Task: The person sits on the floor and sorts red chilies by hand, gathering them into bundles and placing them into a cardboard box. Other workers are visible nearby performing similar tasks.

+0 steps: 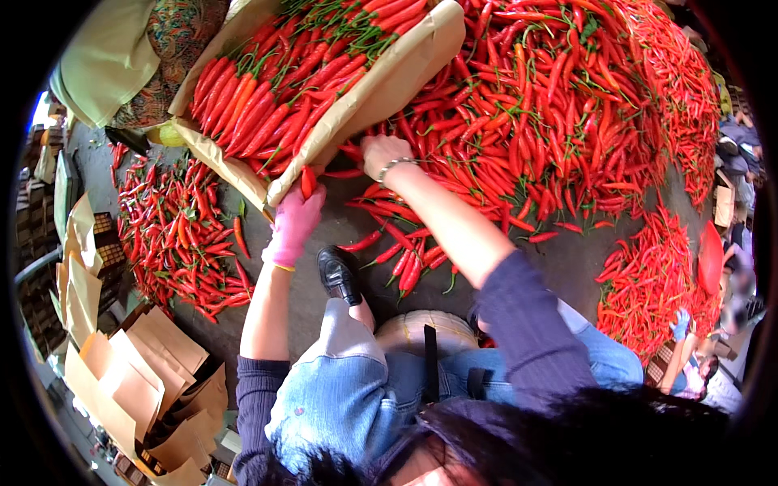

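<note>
My left hand (297, 223), in a pink glove, is closed at the near corner of a paper-lined box (381, 91). A red chili pepper (308, 181) sticks up from its fingers. In the box, rows of red chilies (243, 105) lie side by side with green stems. To the right, my bare right hand (384, 154), with a bracelet at the wrist, reaches to the left edge of a large chili heap (535, 105). Its fingers are curled in at a red chili (352, 152), which pokes out on their left; the fingertips are partly hidden.
A smaller chili pile (182, 235) lies on the grey floor at left, another (648, 283) at right. Folded brown paper and cartons (146, 364) stand at lower left. A person in patterned clothing (182, 57) is beyond the box; other people work at far right.
</note>
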`<state>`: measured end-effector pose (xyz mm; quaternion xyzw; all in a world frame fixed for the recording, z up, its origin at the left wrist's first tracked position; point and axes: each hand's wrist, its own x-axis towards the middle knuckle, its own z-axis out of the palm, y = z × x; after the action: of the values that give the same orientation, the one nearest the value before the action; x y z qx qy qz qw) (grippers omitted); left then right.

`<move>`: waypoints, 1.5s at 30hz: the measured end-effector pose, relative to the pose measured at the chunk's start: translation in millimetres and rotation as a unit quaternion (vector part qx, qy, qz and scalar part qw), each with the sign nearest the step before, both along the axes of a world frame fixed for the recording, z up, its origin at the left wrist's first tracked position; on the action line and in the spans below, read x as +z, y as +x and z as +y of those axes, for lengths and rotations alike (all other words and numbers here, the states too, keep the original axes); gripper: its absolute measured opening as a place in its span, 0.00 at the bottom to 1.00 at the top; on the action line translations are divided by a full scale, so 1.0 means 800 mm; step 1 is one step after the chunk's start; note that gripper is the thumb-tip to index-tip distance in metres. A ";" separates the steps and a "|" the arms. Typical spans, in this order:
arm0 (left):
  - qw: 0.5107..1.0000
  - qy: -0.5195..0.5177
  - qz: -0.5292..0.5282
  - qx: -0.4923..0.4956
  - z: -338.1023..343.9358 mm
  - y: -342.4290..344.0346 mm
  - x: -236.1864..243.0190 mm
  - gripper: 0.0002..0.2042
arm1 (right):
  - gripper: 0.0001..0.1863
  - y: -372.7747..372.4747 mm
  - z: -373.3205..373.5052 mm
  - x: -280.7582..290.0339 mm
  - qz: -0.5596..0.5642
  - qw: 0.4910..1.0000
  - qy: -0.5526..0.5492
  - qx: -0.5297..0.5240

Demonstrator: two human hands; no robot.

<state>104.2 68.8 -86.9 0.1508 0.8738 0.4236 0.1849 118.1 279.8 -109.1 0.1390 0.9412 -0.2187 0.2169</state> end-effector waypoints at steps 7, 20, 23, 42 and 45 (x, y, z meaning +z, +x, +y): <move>0.999 -0.011 -0.029 0.036 -0.049 0.015 0.026 0.14 | 0.17 -0.040 -0.008 -0.037 -0.071 0.992 -0.011 0.099; 0.820 0.226 -0.506 0.142 -0.046 0.083 0.024 0.14 | 0.14 -0.015 -0.040 0.040 0.045 0.936 0.057 0.344; 0.855 0.102 -0.495 0.116 -0.013 0.110 -0.048 0.12 | 0.13 0.003 -0.033 -0.004 -0.010 0.936 0.107 0.337; 0.989 -0.135 -0.057 0.007 -0.053 0.120 -0.084 0.30 | 0.09 0.054 -0.049 0.061 0.007 0.970 0.079 0.229; 0.970 -0.019 -0.225 0.092 -0.069 0.106 -0.077 0.37 | 0.11 0.122 -0.085 -0.010 -0.060 0.991 0.044 0.111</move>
<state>189.2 13.9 -148.2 -0.0329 0.8276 0.4456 0.3399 216.0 211.7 -116.9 0.0561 0.9449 -0.1427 0.2894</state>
